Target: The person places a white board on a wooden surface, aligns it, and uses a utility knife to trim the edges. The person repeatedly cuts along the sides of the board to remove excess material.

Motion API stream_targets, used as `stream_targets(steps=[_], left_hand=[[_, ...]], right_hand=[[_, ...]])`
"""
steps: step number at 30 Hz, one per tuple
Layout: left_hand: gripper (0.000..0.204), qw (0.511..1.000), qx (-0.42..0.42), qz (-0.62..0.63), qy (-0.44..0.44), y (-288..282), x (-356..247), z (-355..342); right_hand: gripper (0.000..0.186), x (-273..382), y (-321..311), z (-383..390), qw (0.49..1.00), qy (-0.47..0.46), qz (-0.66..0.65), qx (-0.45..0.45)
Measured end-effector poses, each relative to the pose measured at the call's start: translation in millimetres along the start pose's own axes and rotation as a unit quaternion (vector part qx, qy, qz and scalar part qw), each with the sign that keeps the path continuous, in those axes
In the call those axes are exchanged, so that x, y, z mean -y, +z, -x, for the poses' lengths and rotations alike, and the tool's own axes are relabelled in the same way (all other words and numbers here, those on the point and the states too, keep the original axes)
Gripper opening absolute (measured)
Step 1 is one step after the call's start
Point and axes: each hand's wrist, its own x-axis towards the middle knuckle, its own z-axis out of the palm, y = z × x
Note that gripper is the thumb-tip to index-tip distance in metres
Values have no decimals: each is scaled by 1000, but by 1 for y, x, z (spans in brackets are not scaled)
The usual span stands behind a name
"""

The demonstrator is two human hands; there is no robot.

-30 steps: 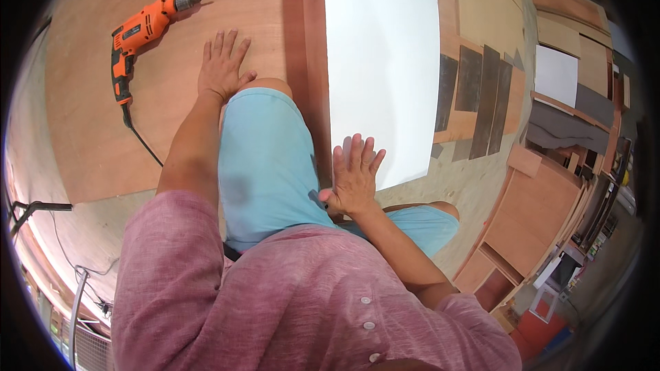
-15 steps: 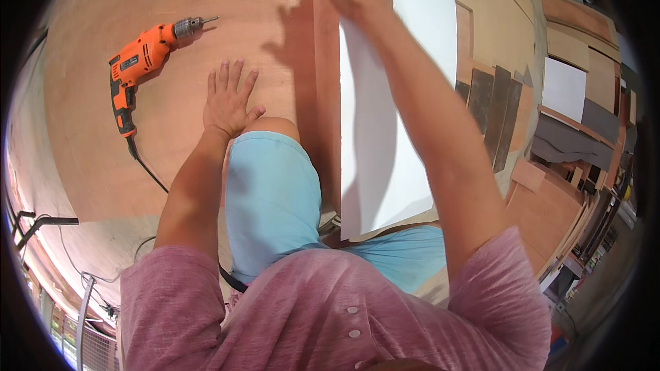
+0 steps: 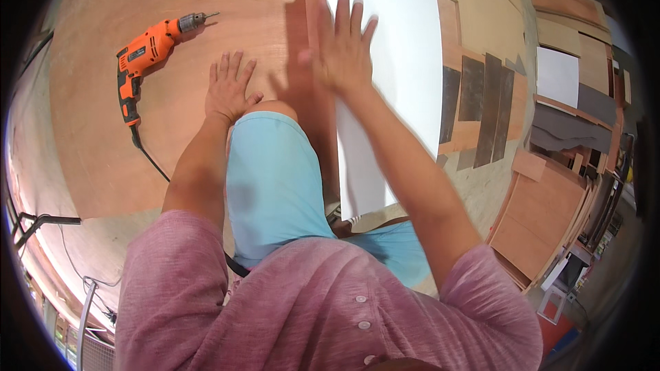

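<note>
Fingers spread, my left hand (image 3: 232,89) lies flat on a large brown plywood sheet (image 3: 261,0), beside my knee. My right hand (image 3: 347,55), slightly blurred, is over the left edge of a white panel (image 3: 405,48), its fingers stretched out across the white face and its thumb over the brown side. That brown wooden side (image 3: 315,10) drops from the panel's edge to the plywood. Both hands are open and hold nothing. To the left of my left hand rests an orange and black power drill (image 3: 148,49), its bit pointing right.
The drill's black cord (image 3: 152,162) runs back toward my leg. Dark strips (image 3: 489,110) and wooden boards lie right of the white panel. Farther right are stacked brown panels (image 3: 536,213), a white sheet (image 3: 557,77) and grey pieces (image 3: 570,130). A black metal bar (image 3: 51,220) juts in at the left.
My right hand has come back toward me along the white panel's left edge. My left hand stays on the plywood. The whole view has shifted slightly.
</note>
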Motion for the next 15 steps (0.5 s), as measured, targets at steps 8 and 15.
stream_targets(steps=[8,15], left_hand=[[84,1000,-6,-5,7,-1,-6,-2],[87,1000,-4,17,12,2,0,4]], right_hand=[[104,51,-59,267,985,94,-20,140],[106,2,-41,138,989,109,-3,97]])
